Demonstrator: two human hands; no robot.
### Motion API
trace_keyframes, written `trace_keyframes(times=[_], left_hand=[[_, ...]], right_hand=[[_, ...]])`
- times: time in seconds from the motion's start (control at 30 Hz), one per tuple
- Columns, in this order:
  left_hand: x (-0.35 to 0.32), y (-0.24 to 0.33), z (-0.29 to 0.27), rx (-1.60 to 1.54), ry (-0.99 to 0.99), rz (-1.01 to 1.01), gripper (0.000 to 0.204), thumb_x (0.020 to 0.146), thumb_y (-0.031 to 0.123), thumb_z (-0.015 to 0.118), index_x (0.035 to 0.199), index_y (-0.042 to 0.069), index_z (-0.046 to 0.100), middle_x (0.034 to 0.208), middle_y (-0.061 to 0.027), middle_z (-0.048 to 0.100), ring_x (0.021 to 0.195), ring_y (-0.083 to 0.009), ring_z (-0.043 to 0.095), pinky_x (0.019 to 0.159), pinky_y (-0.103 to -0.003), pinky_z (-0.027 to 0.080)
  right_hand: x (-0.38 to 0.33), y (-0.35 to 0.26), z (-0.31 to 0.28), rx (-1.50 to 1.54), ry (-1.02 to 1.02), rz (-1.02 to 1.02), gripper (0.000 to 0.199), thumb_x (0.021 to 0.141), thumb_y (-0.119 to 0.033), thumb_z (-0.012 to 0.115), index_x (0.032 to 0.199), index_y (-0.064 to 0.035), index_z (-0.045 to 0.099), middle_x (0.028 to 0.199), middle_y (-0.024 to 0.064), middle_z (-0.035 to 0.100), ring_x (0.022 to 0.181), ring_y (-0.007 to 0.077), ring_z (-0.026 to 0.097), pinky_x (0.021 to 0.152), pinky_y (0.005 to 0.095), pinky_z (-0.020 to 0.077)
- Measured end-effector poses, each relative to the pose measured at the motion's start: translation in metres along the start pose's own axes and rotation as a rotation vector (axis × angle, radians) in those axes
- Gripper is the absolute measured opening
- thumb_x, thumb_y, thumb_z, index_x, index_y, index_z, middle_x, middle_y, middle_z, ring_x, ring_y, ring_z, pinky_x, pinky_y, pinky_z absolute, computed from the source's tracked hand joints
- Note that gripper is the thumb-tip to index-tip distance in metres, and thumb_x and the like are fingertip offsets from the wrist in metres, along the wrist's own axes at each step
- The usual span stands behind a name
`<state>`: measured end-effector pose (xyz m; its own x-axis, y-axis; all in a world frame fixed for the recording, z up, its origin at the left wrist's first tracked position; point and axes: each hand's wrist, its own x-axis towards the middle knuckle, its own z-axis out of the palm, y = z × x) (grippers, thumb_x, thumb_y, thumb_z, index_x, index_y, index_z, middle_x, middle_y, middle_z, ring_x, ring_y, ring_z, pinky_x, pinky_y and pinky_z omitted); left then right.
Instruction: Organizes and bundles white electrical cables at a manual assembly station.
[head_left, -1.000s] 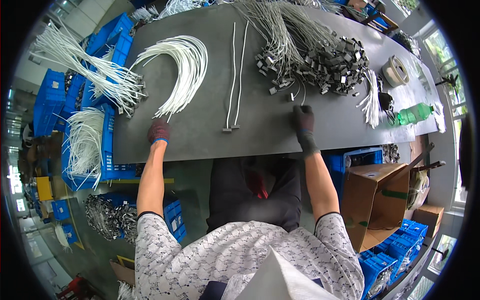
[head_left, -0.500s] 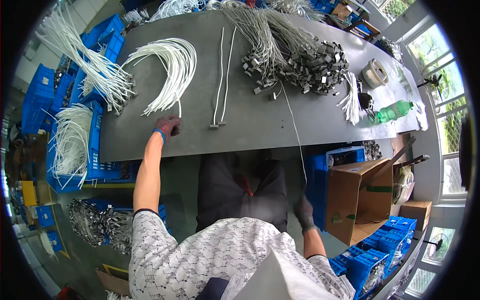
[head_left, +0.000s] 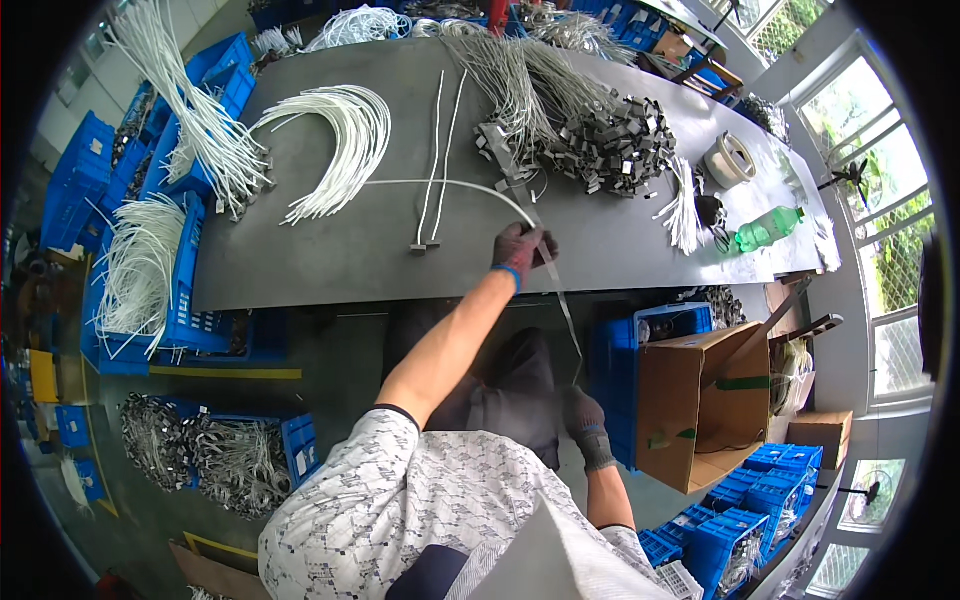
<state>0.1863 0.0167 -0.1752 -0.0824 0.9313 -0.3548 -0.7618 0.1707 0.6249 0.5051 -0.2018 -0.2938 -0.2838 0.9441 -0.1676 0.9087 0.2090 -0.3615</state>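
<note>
One end of a slim white flexible tube (head_left: 460, 184) is gripped by the curled fingers of the dark-red-gloved left hand (head_left: 522, 248) above the grey tabletop (head_left: 300, 255), and two straight white cords (head_left: 434, 150) are crossed by its arc. A thin pale strand (head_left: 563, 310) is stretched from the heap of grey block-ended wires (head_left: 620, 145) past that hand to the grey-gloved right hand (head_left: 585, 412), by whose closed fingers its lower end is held. The right hand is flanked by a blue plastic crate (head_left: 612, 390) and a brown cardboard box (head_left: 680, 400).
</note>
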Motion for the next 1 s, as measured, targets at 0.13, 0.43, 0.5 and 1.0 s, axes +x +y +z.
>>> trace_keyframes(times=[0.13, 0.43, 0.5, 1.0], left_hand=[[0.032, 0.015, 0.008, 0.158, 0.262, 0.465, 0.015, 0.094, 0.009, 0.064, 0.108, 0.002, 0.064, 0.080, -0.0083, 0.069, 0.070, -0.0179, 0.068, 0.067, -0.034, 0.060], [0.038, 0.073, -0.001, -0.001, 0.242, 0.633, 0.014, 0.098, 0.013, 0.063, 0.108, 0.004, 0.064, 0.089, -0.0080, 0.072, 0.076, -0.0192, 0.071, 0.066, -0.033, 0.059], [0.041, 0.068, -0.007, -0.091, 0.212, 0.558, 0.015, 0.098, 0.012, 0.062, 0.110, 0.004, 0.063, 0.091, -0.0094, 0.072, 0.076, -0.0212, 0.071, 0.065, -0.035, 0.060], [0.020, 0.067, 0.002, -0.102, 0.234, 0.607, 0.009, 0.098, 0.011, 0.063, 0.103, 0.004, 0.063, 0.088, -0.0103, 0.070, 0.075, -0.0204, 0.070, 0.070, -0.036, 0.063]], right_hand=[[0.007, -0.033, -0.048, -0.136, -0.178, 0.139, 0.025, 0.097, -0.025, 0.049, 0.098, -0.0061, 0.066, 0.090, 0.0237, 0.070, 0.089, 0.0439, 0.067, 0.072, 0.0525, 0.0532], [-0.044, 0.022, 0.001, -0.158, -0.308, 0.245, 0.026, 0.094, -0.025, 0.050, 0.094, -0.0059, 0.068, 0.091, 0.0244, 0.070, 0.089, 0.0443, 0.068, 0.073, 0.0522, 0.0541], [-0.041, 0.017, 0.001, -0.125, -0.260, 0.237, 0.026, 0.095, -0.025, 0.050, 0.094, -0.0058, 0.067, 0.090, 0.0246, 0.069, 0.088, 0.0447, 0.068, 0.073, 0.0526, 0.0539], [-0.051, 0.022, 0.005, -0.218, -0.368, 0.201, 0.029, 0.095, -0.023, 0.047, 0.090, -0.0019, 0.067, 0.092, 0.0235, 0.071, 0.091, 0.0442, 0.069, 0.077, 0.0511, 0.0554]])
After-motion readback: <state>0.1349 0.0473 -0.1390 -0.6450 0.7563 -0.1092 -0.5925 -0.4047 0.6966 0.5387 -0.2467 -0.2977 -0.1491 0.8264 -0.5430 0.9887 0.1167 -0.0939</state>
